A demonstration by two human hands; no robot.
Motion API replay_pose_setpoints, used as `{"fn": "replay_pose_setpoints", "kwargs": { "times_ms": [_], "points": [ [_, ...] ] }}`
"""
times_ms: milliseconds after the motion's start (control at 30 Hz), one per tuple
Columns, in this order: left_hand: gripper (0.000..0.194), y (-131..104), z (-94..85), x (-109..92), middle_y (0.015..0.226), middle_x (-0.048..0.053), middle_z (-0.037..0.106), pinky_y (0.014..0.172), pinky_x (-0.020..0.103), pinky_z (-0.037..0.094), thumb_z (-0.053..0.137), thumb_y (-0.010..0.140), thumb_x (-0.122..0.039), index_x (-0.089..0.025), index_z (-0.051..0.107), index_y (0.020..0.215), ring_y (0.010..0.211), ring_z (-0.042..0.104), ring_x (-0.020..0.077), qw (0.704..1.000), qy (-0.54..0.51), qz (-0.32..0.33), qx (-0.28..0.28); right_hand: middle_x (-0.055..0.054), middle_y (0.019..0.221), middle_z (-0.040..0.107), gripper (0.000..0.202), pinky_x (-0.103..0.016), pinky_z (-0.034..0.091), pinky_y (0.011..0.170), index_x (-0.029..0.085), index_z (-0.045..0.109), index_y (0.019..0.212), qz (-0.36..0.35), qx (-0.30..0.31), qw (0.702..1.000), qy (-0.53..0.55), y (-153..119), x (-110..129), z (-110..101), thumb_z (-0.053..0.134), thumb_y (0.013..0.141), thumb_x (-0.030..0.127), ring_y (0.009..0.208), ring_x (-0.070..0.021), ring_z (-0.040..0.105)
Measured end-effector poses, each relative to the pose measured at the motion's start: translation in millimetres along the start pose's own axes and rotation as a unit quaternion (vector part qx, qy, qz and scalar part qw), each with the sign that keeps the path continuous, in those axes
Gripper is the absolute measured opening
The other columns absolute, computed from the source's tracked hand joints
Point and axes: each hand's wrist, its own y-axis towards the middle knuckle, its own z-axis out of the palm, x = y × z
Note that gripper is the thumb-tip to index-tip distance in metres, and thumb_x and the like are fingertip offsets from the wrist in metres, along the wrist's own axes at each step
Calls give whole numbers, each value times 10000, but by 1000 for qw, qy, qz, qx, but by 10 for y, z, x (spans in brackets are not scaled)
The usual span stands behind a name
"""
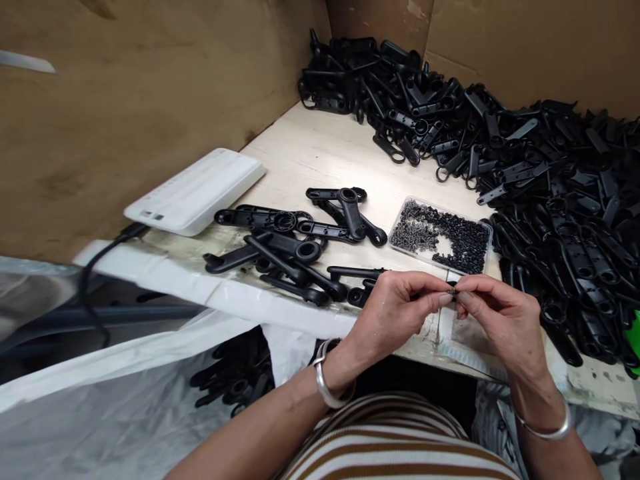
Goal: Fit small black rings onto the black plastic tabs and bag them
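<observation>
Can read no lettering, brand, number or sign; can see small grey marks on flat white rectangular plastic case, too tiny to decipher.

Finding open tabletop between the white box and the heap of black handles, narrowing to a strip behind the plastic tray. Meeting that heap along the back and right, crowding the tray's right edge. Running into loose handles beyond the left hand, and cardboard walls at left and back.
</observation>
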Motion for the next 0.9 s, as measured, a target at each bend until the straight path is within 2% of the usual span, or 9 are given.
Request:
{"fn": "replay_pose_setpoints", "kwargs": {
  "times_ms": [233,367,467,600,800,900],
  "points": [
    [98,-4,14,-9,623,1,699,428,160,433,666,773,-130,-167,757,779,535,599,105,998,57,30,-9,9,651,656,62,-208,524,483,200,720,819,35,-15,999,-5,8,-44,13,720,794,257,506,-111,600],
    [121,-1,31,-11,667,-9,722,480,156,453,657,793,-105,-173,752,764,569,622,99,992,96,79,-12,24,565,625,94,-198,519,489,187,701,784,44,-21,998,-35,-19,-26,34,695,821,273,479,-107,588],
    [138,-4,40,14,647,-20,719,527,164,474,648,816,-113,-177,747,744,572,633,101,983,140,116,-20,25,561,626,116,-208,526,525,188,702,803,9,-22,995,-101,-66,-13,39,640,869,260,489,-109,592],
    [137,-11,44,51,668,-9,731,572,184,500,644,824,-113,-172,742,748,571,649,113,972,196,127,-25,9,659,678,113,-241,549,584,208,710,913,-64,-21,980,-189,-119,-32,42,600,905,233,539,-129,630],
    [135,-9,38,57,707,9,748,565,188,494,661,803,-77,-173,756,808,576,665,123,955,244,166,-34,-38,837,722,136,-265,576,711,195,689,960,-159,-10,952,-261,-129,-51,52,564,919,158,669,-153,684],
    [142,-12,19,65,705,10,747,561,182,484,667,795,-56,-167,755,809,576,667,122,949,260,176,-32,-46,843,726,138,-249,569,719,186,680,952,-197,2,937,-289,-108,-65,47,558,917,132,717,-156,692]
  ]
}}
